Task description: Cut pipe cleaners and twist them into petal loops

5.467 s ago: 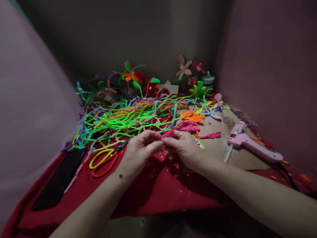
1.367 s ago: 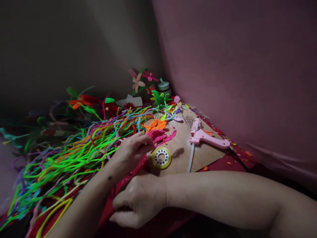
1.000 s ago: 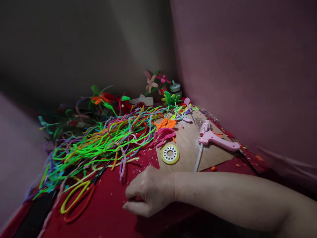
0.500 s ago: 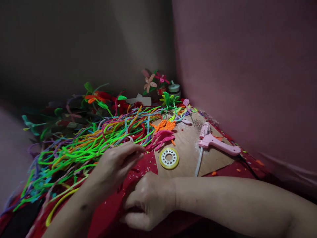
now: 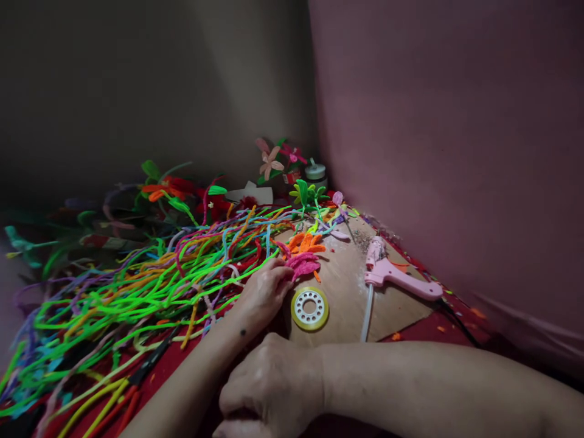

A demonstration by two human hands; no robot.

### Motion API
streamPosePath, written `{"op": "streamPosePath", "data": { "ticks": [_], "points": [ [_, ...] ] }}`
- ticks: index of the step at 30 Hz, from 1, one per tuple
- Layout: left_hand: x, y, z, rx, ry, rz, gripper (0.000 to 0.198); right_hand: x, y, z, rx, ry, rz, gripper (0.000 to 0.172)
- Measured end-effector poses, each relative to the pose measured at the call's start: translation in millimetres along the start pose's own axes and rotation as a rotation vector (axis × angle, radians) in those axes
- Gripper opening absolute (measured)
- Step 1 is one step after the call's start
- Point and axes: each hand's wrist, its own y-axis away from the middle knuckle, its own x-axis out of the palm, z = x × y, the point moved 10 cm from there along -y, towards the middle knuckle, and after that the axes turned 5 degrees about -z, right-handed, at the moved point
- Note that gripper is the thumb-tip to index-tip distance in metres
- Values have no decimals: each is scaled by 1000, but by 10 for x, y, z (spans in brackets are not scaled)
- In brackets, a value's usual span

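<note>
Pink petals (image 5: 303, 264): L hand (image 5: 264, 293) stretched fwd, fingers (image 5: 283, 274) touching.

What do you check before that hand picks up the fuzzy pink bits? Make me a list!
1. Left hand reaches the pink fuzzy pieces: its fingertips are at their edge. Ok.
2. Left hand's grip on them: the fingers hide the contact. Cannot tell.
3. Right hand free: it rests low over the red cloth, with its fingers partly out of frame. Cannot tell.
4. Tape roll out of the way: it lies flat beside the left hand, apart from the pink pieces. Ok.
5. Glue gun away from the hands: it lies on the cardboard, with the tape roll between it and the left hand. Ok.
</note>
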Motion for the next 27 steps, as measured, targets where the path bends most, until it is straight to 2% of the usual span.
{"op": "streamPosePath", "data": {
  "ticks": [5, 9, 11, 15, 19, 24, 27],
  "points": [
    [-6, 62, -61, 94, 27, -73, 19, 24, 4, -3, -9, 7, -1, 23],
    [-19, 123, -208, 185, 31, -74, 23, 69, 6, -20, 10, 8, 38, 24],
    [-81, 118, -209, 145, 53, -90, 22, 62, 3, -13, 7, 6, 41, 24],
    [-214, 37, -58, -42, 81, -138, 22, 29, 4, -25, 27, 13, 32, 23],
    [-95, -86, -11, -82, 81, -68, 27, 8, 17, 5, -5, 11, 2, 22],
    [26, -121, -150, 58, 124, -65, 29, -20, 36, 33, -37, -9, -55, 25],
    [-82, -43, -246, 111, 169, -127, 26, -8, 57, 54, -39, -41, -31, 25]
  ]
}}
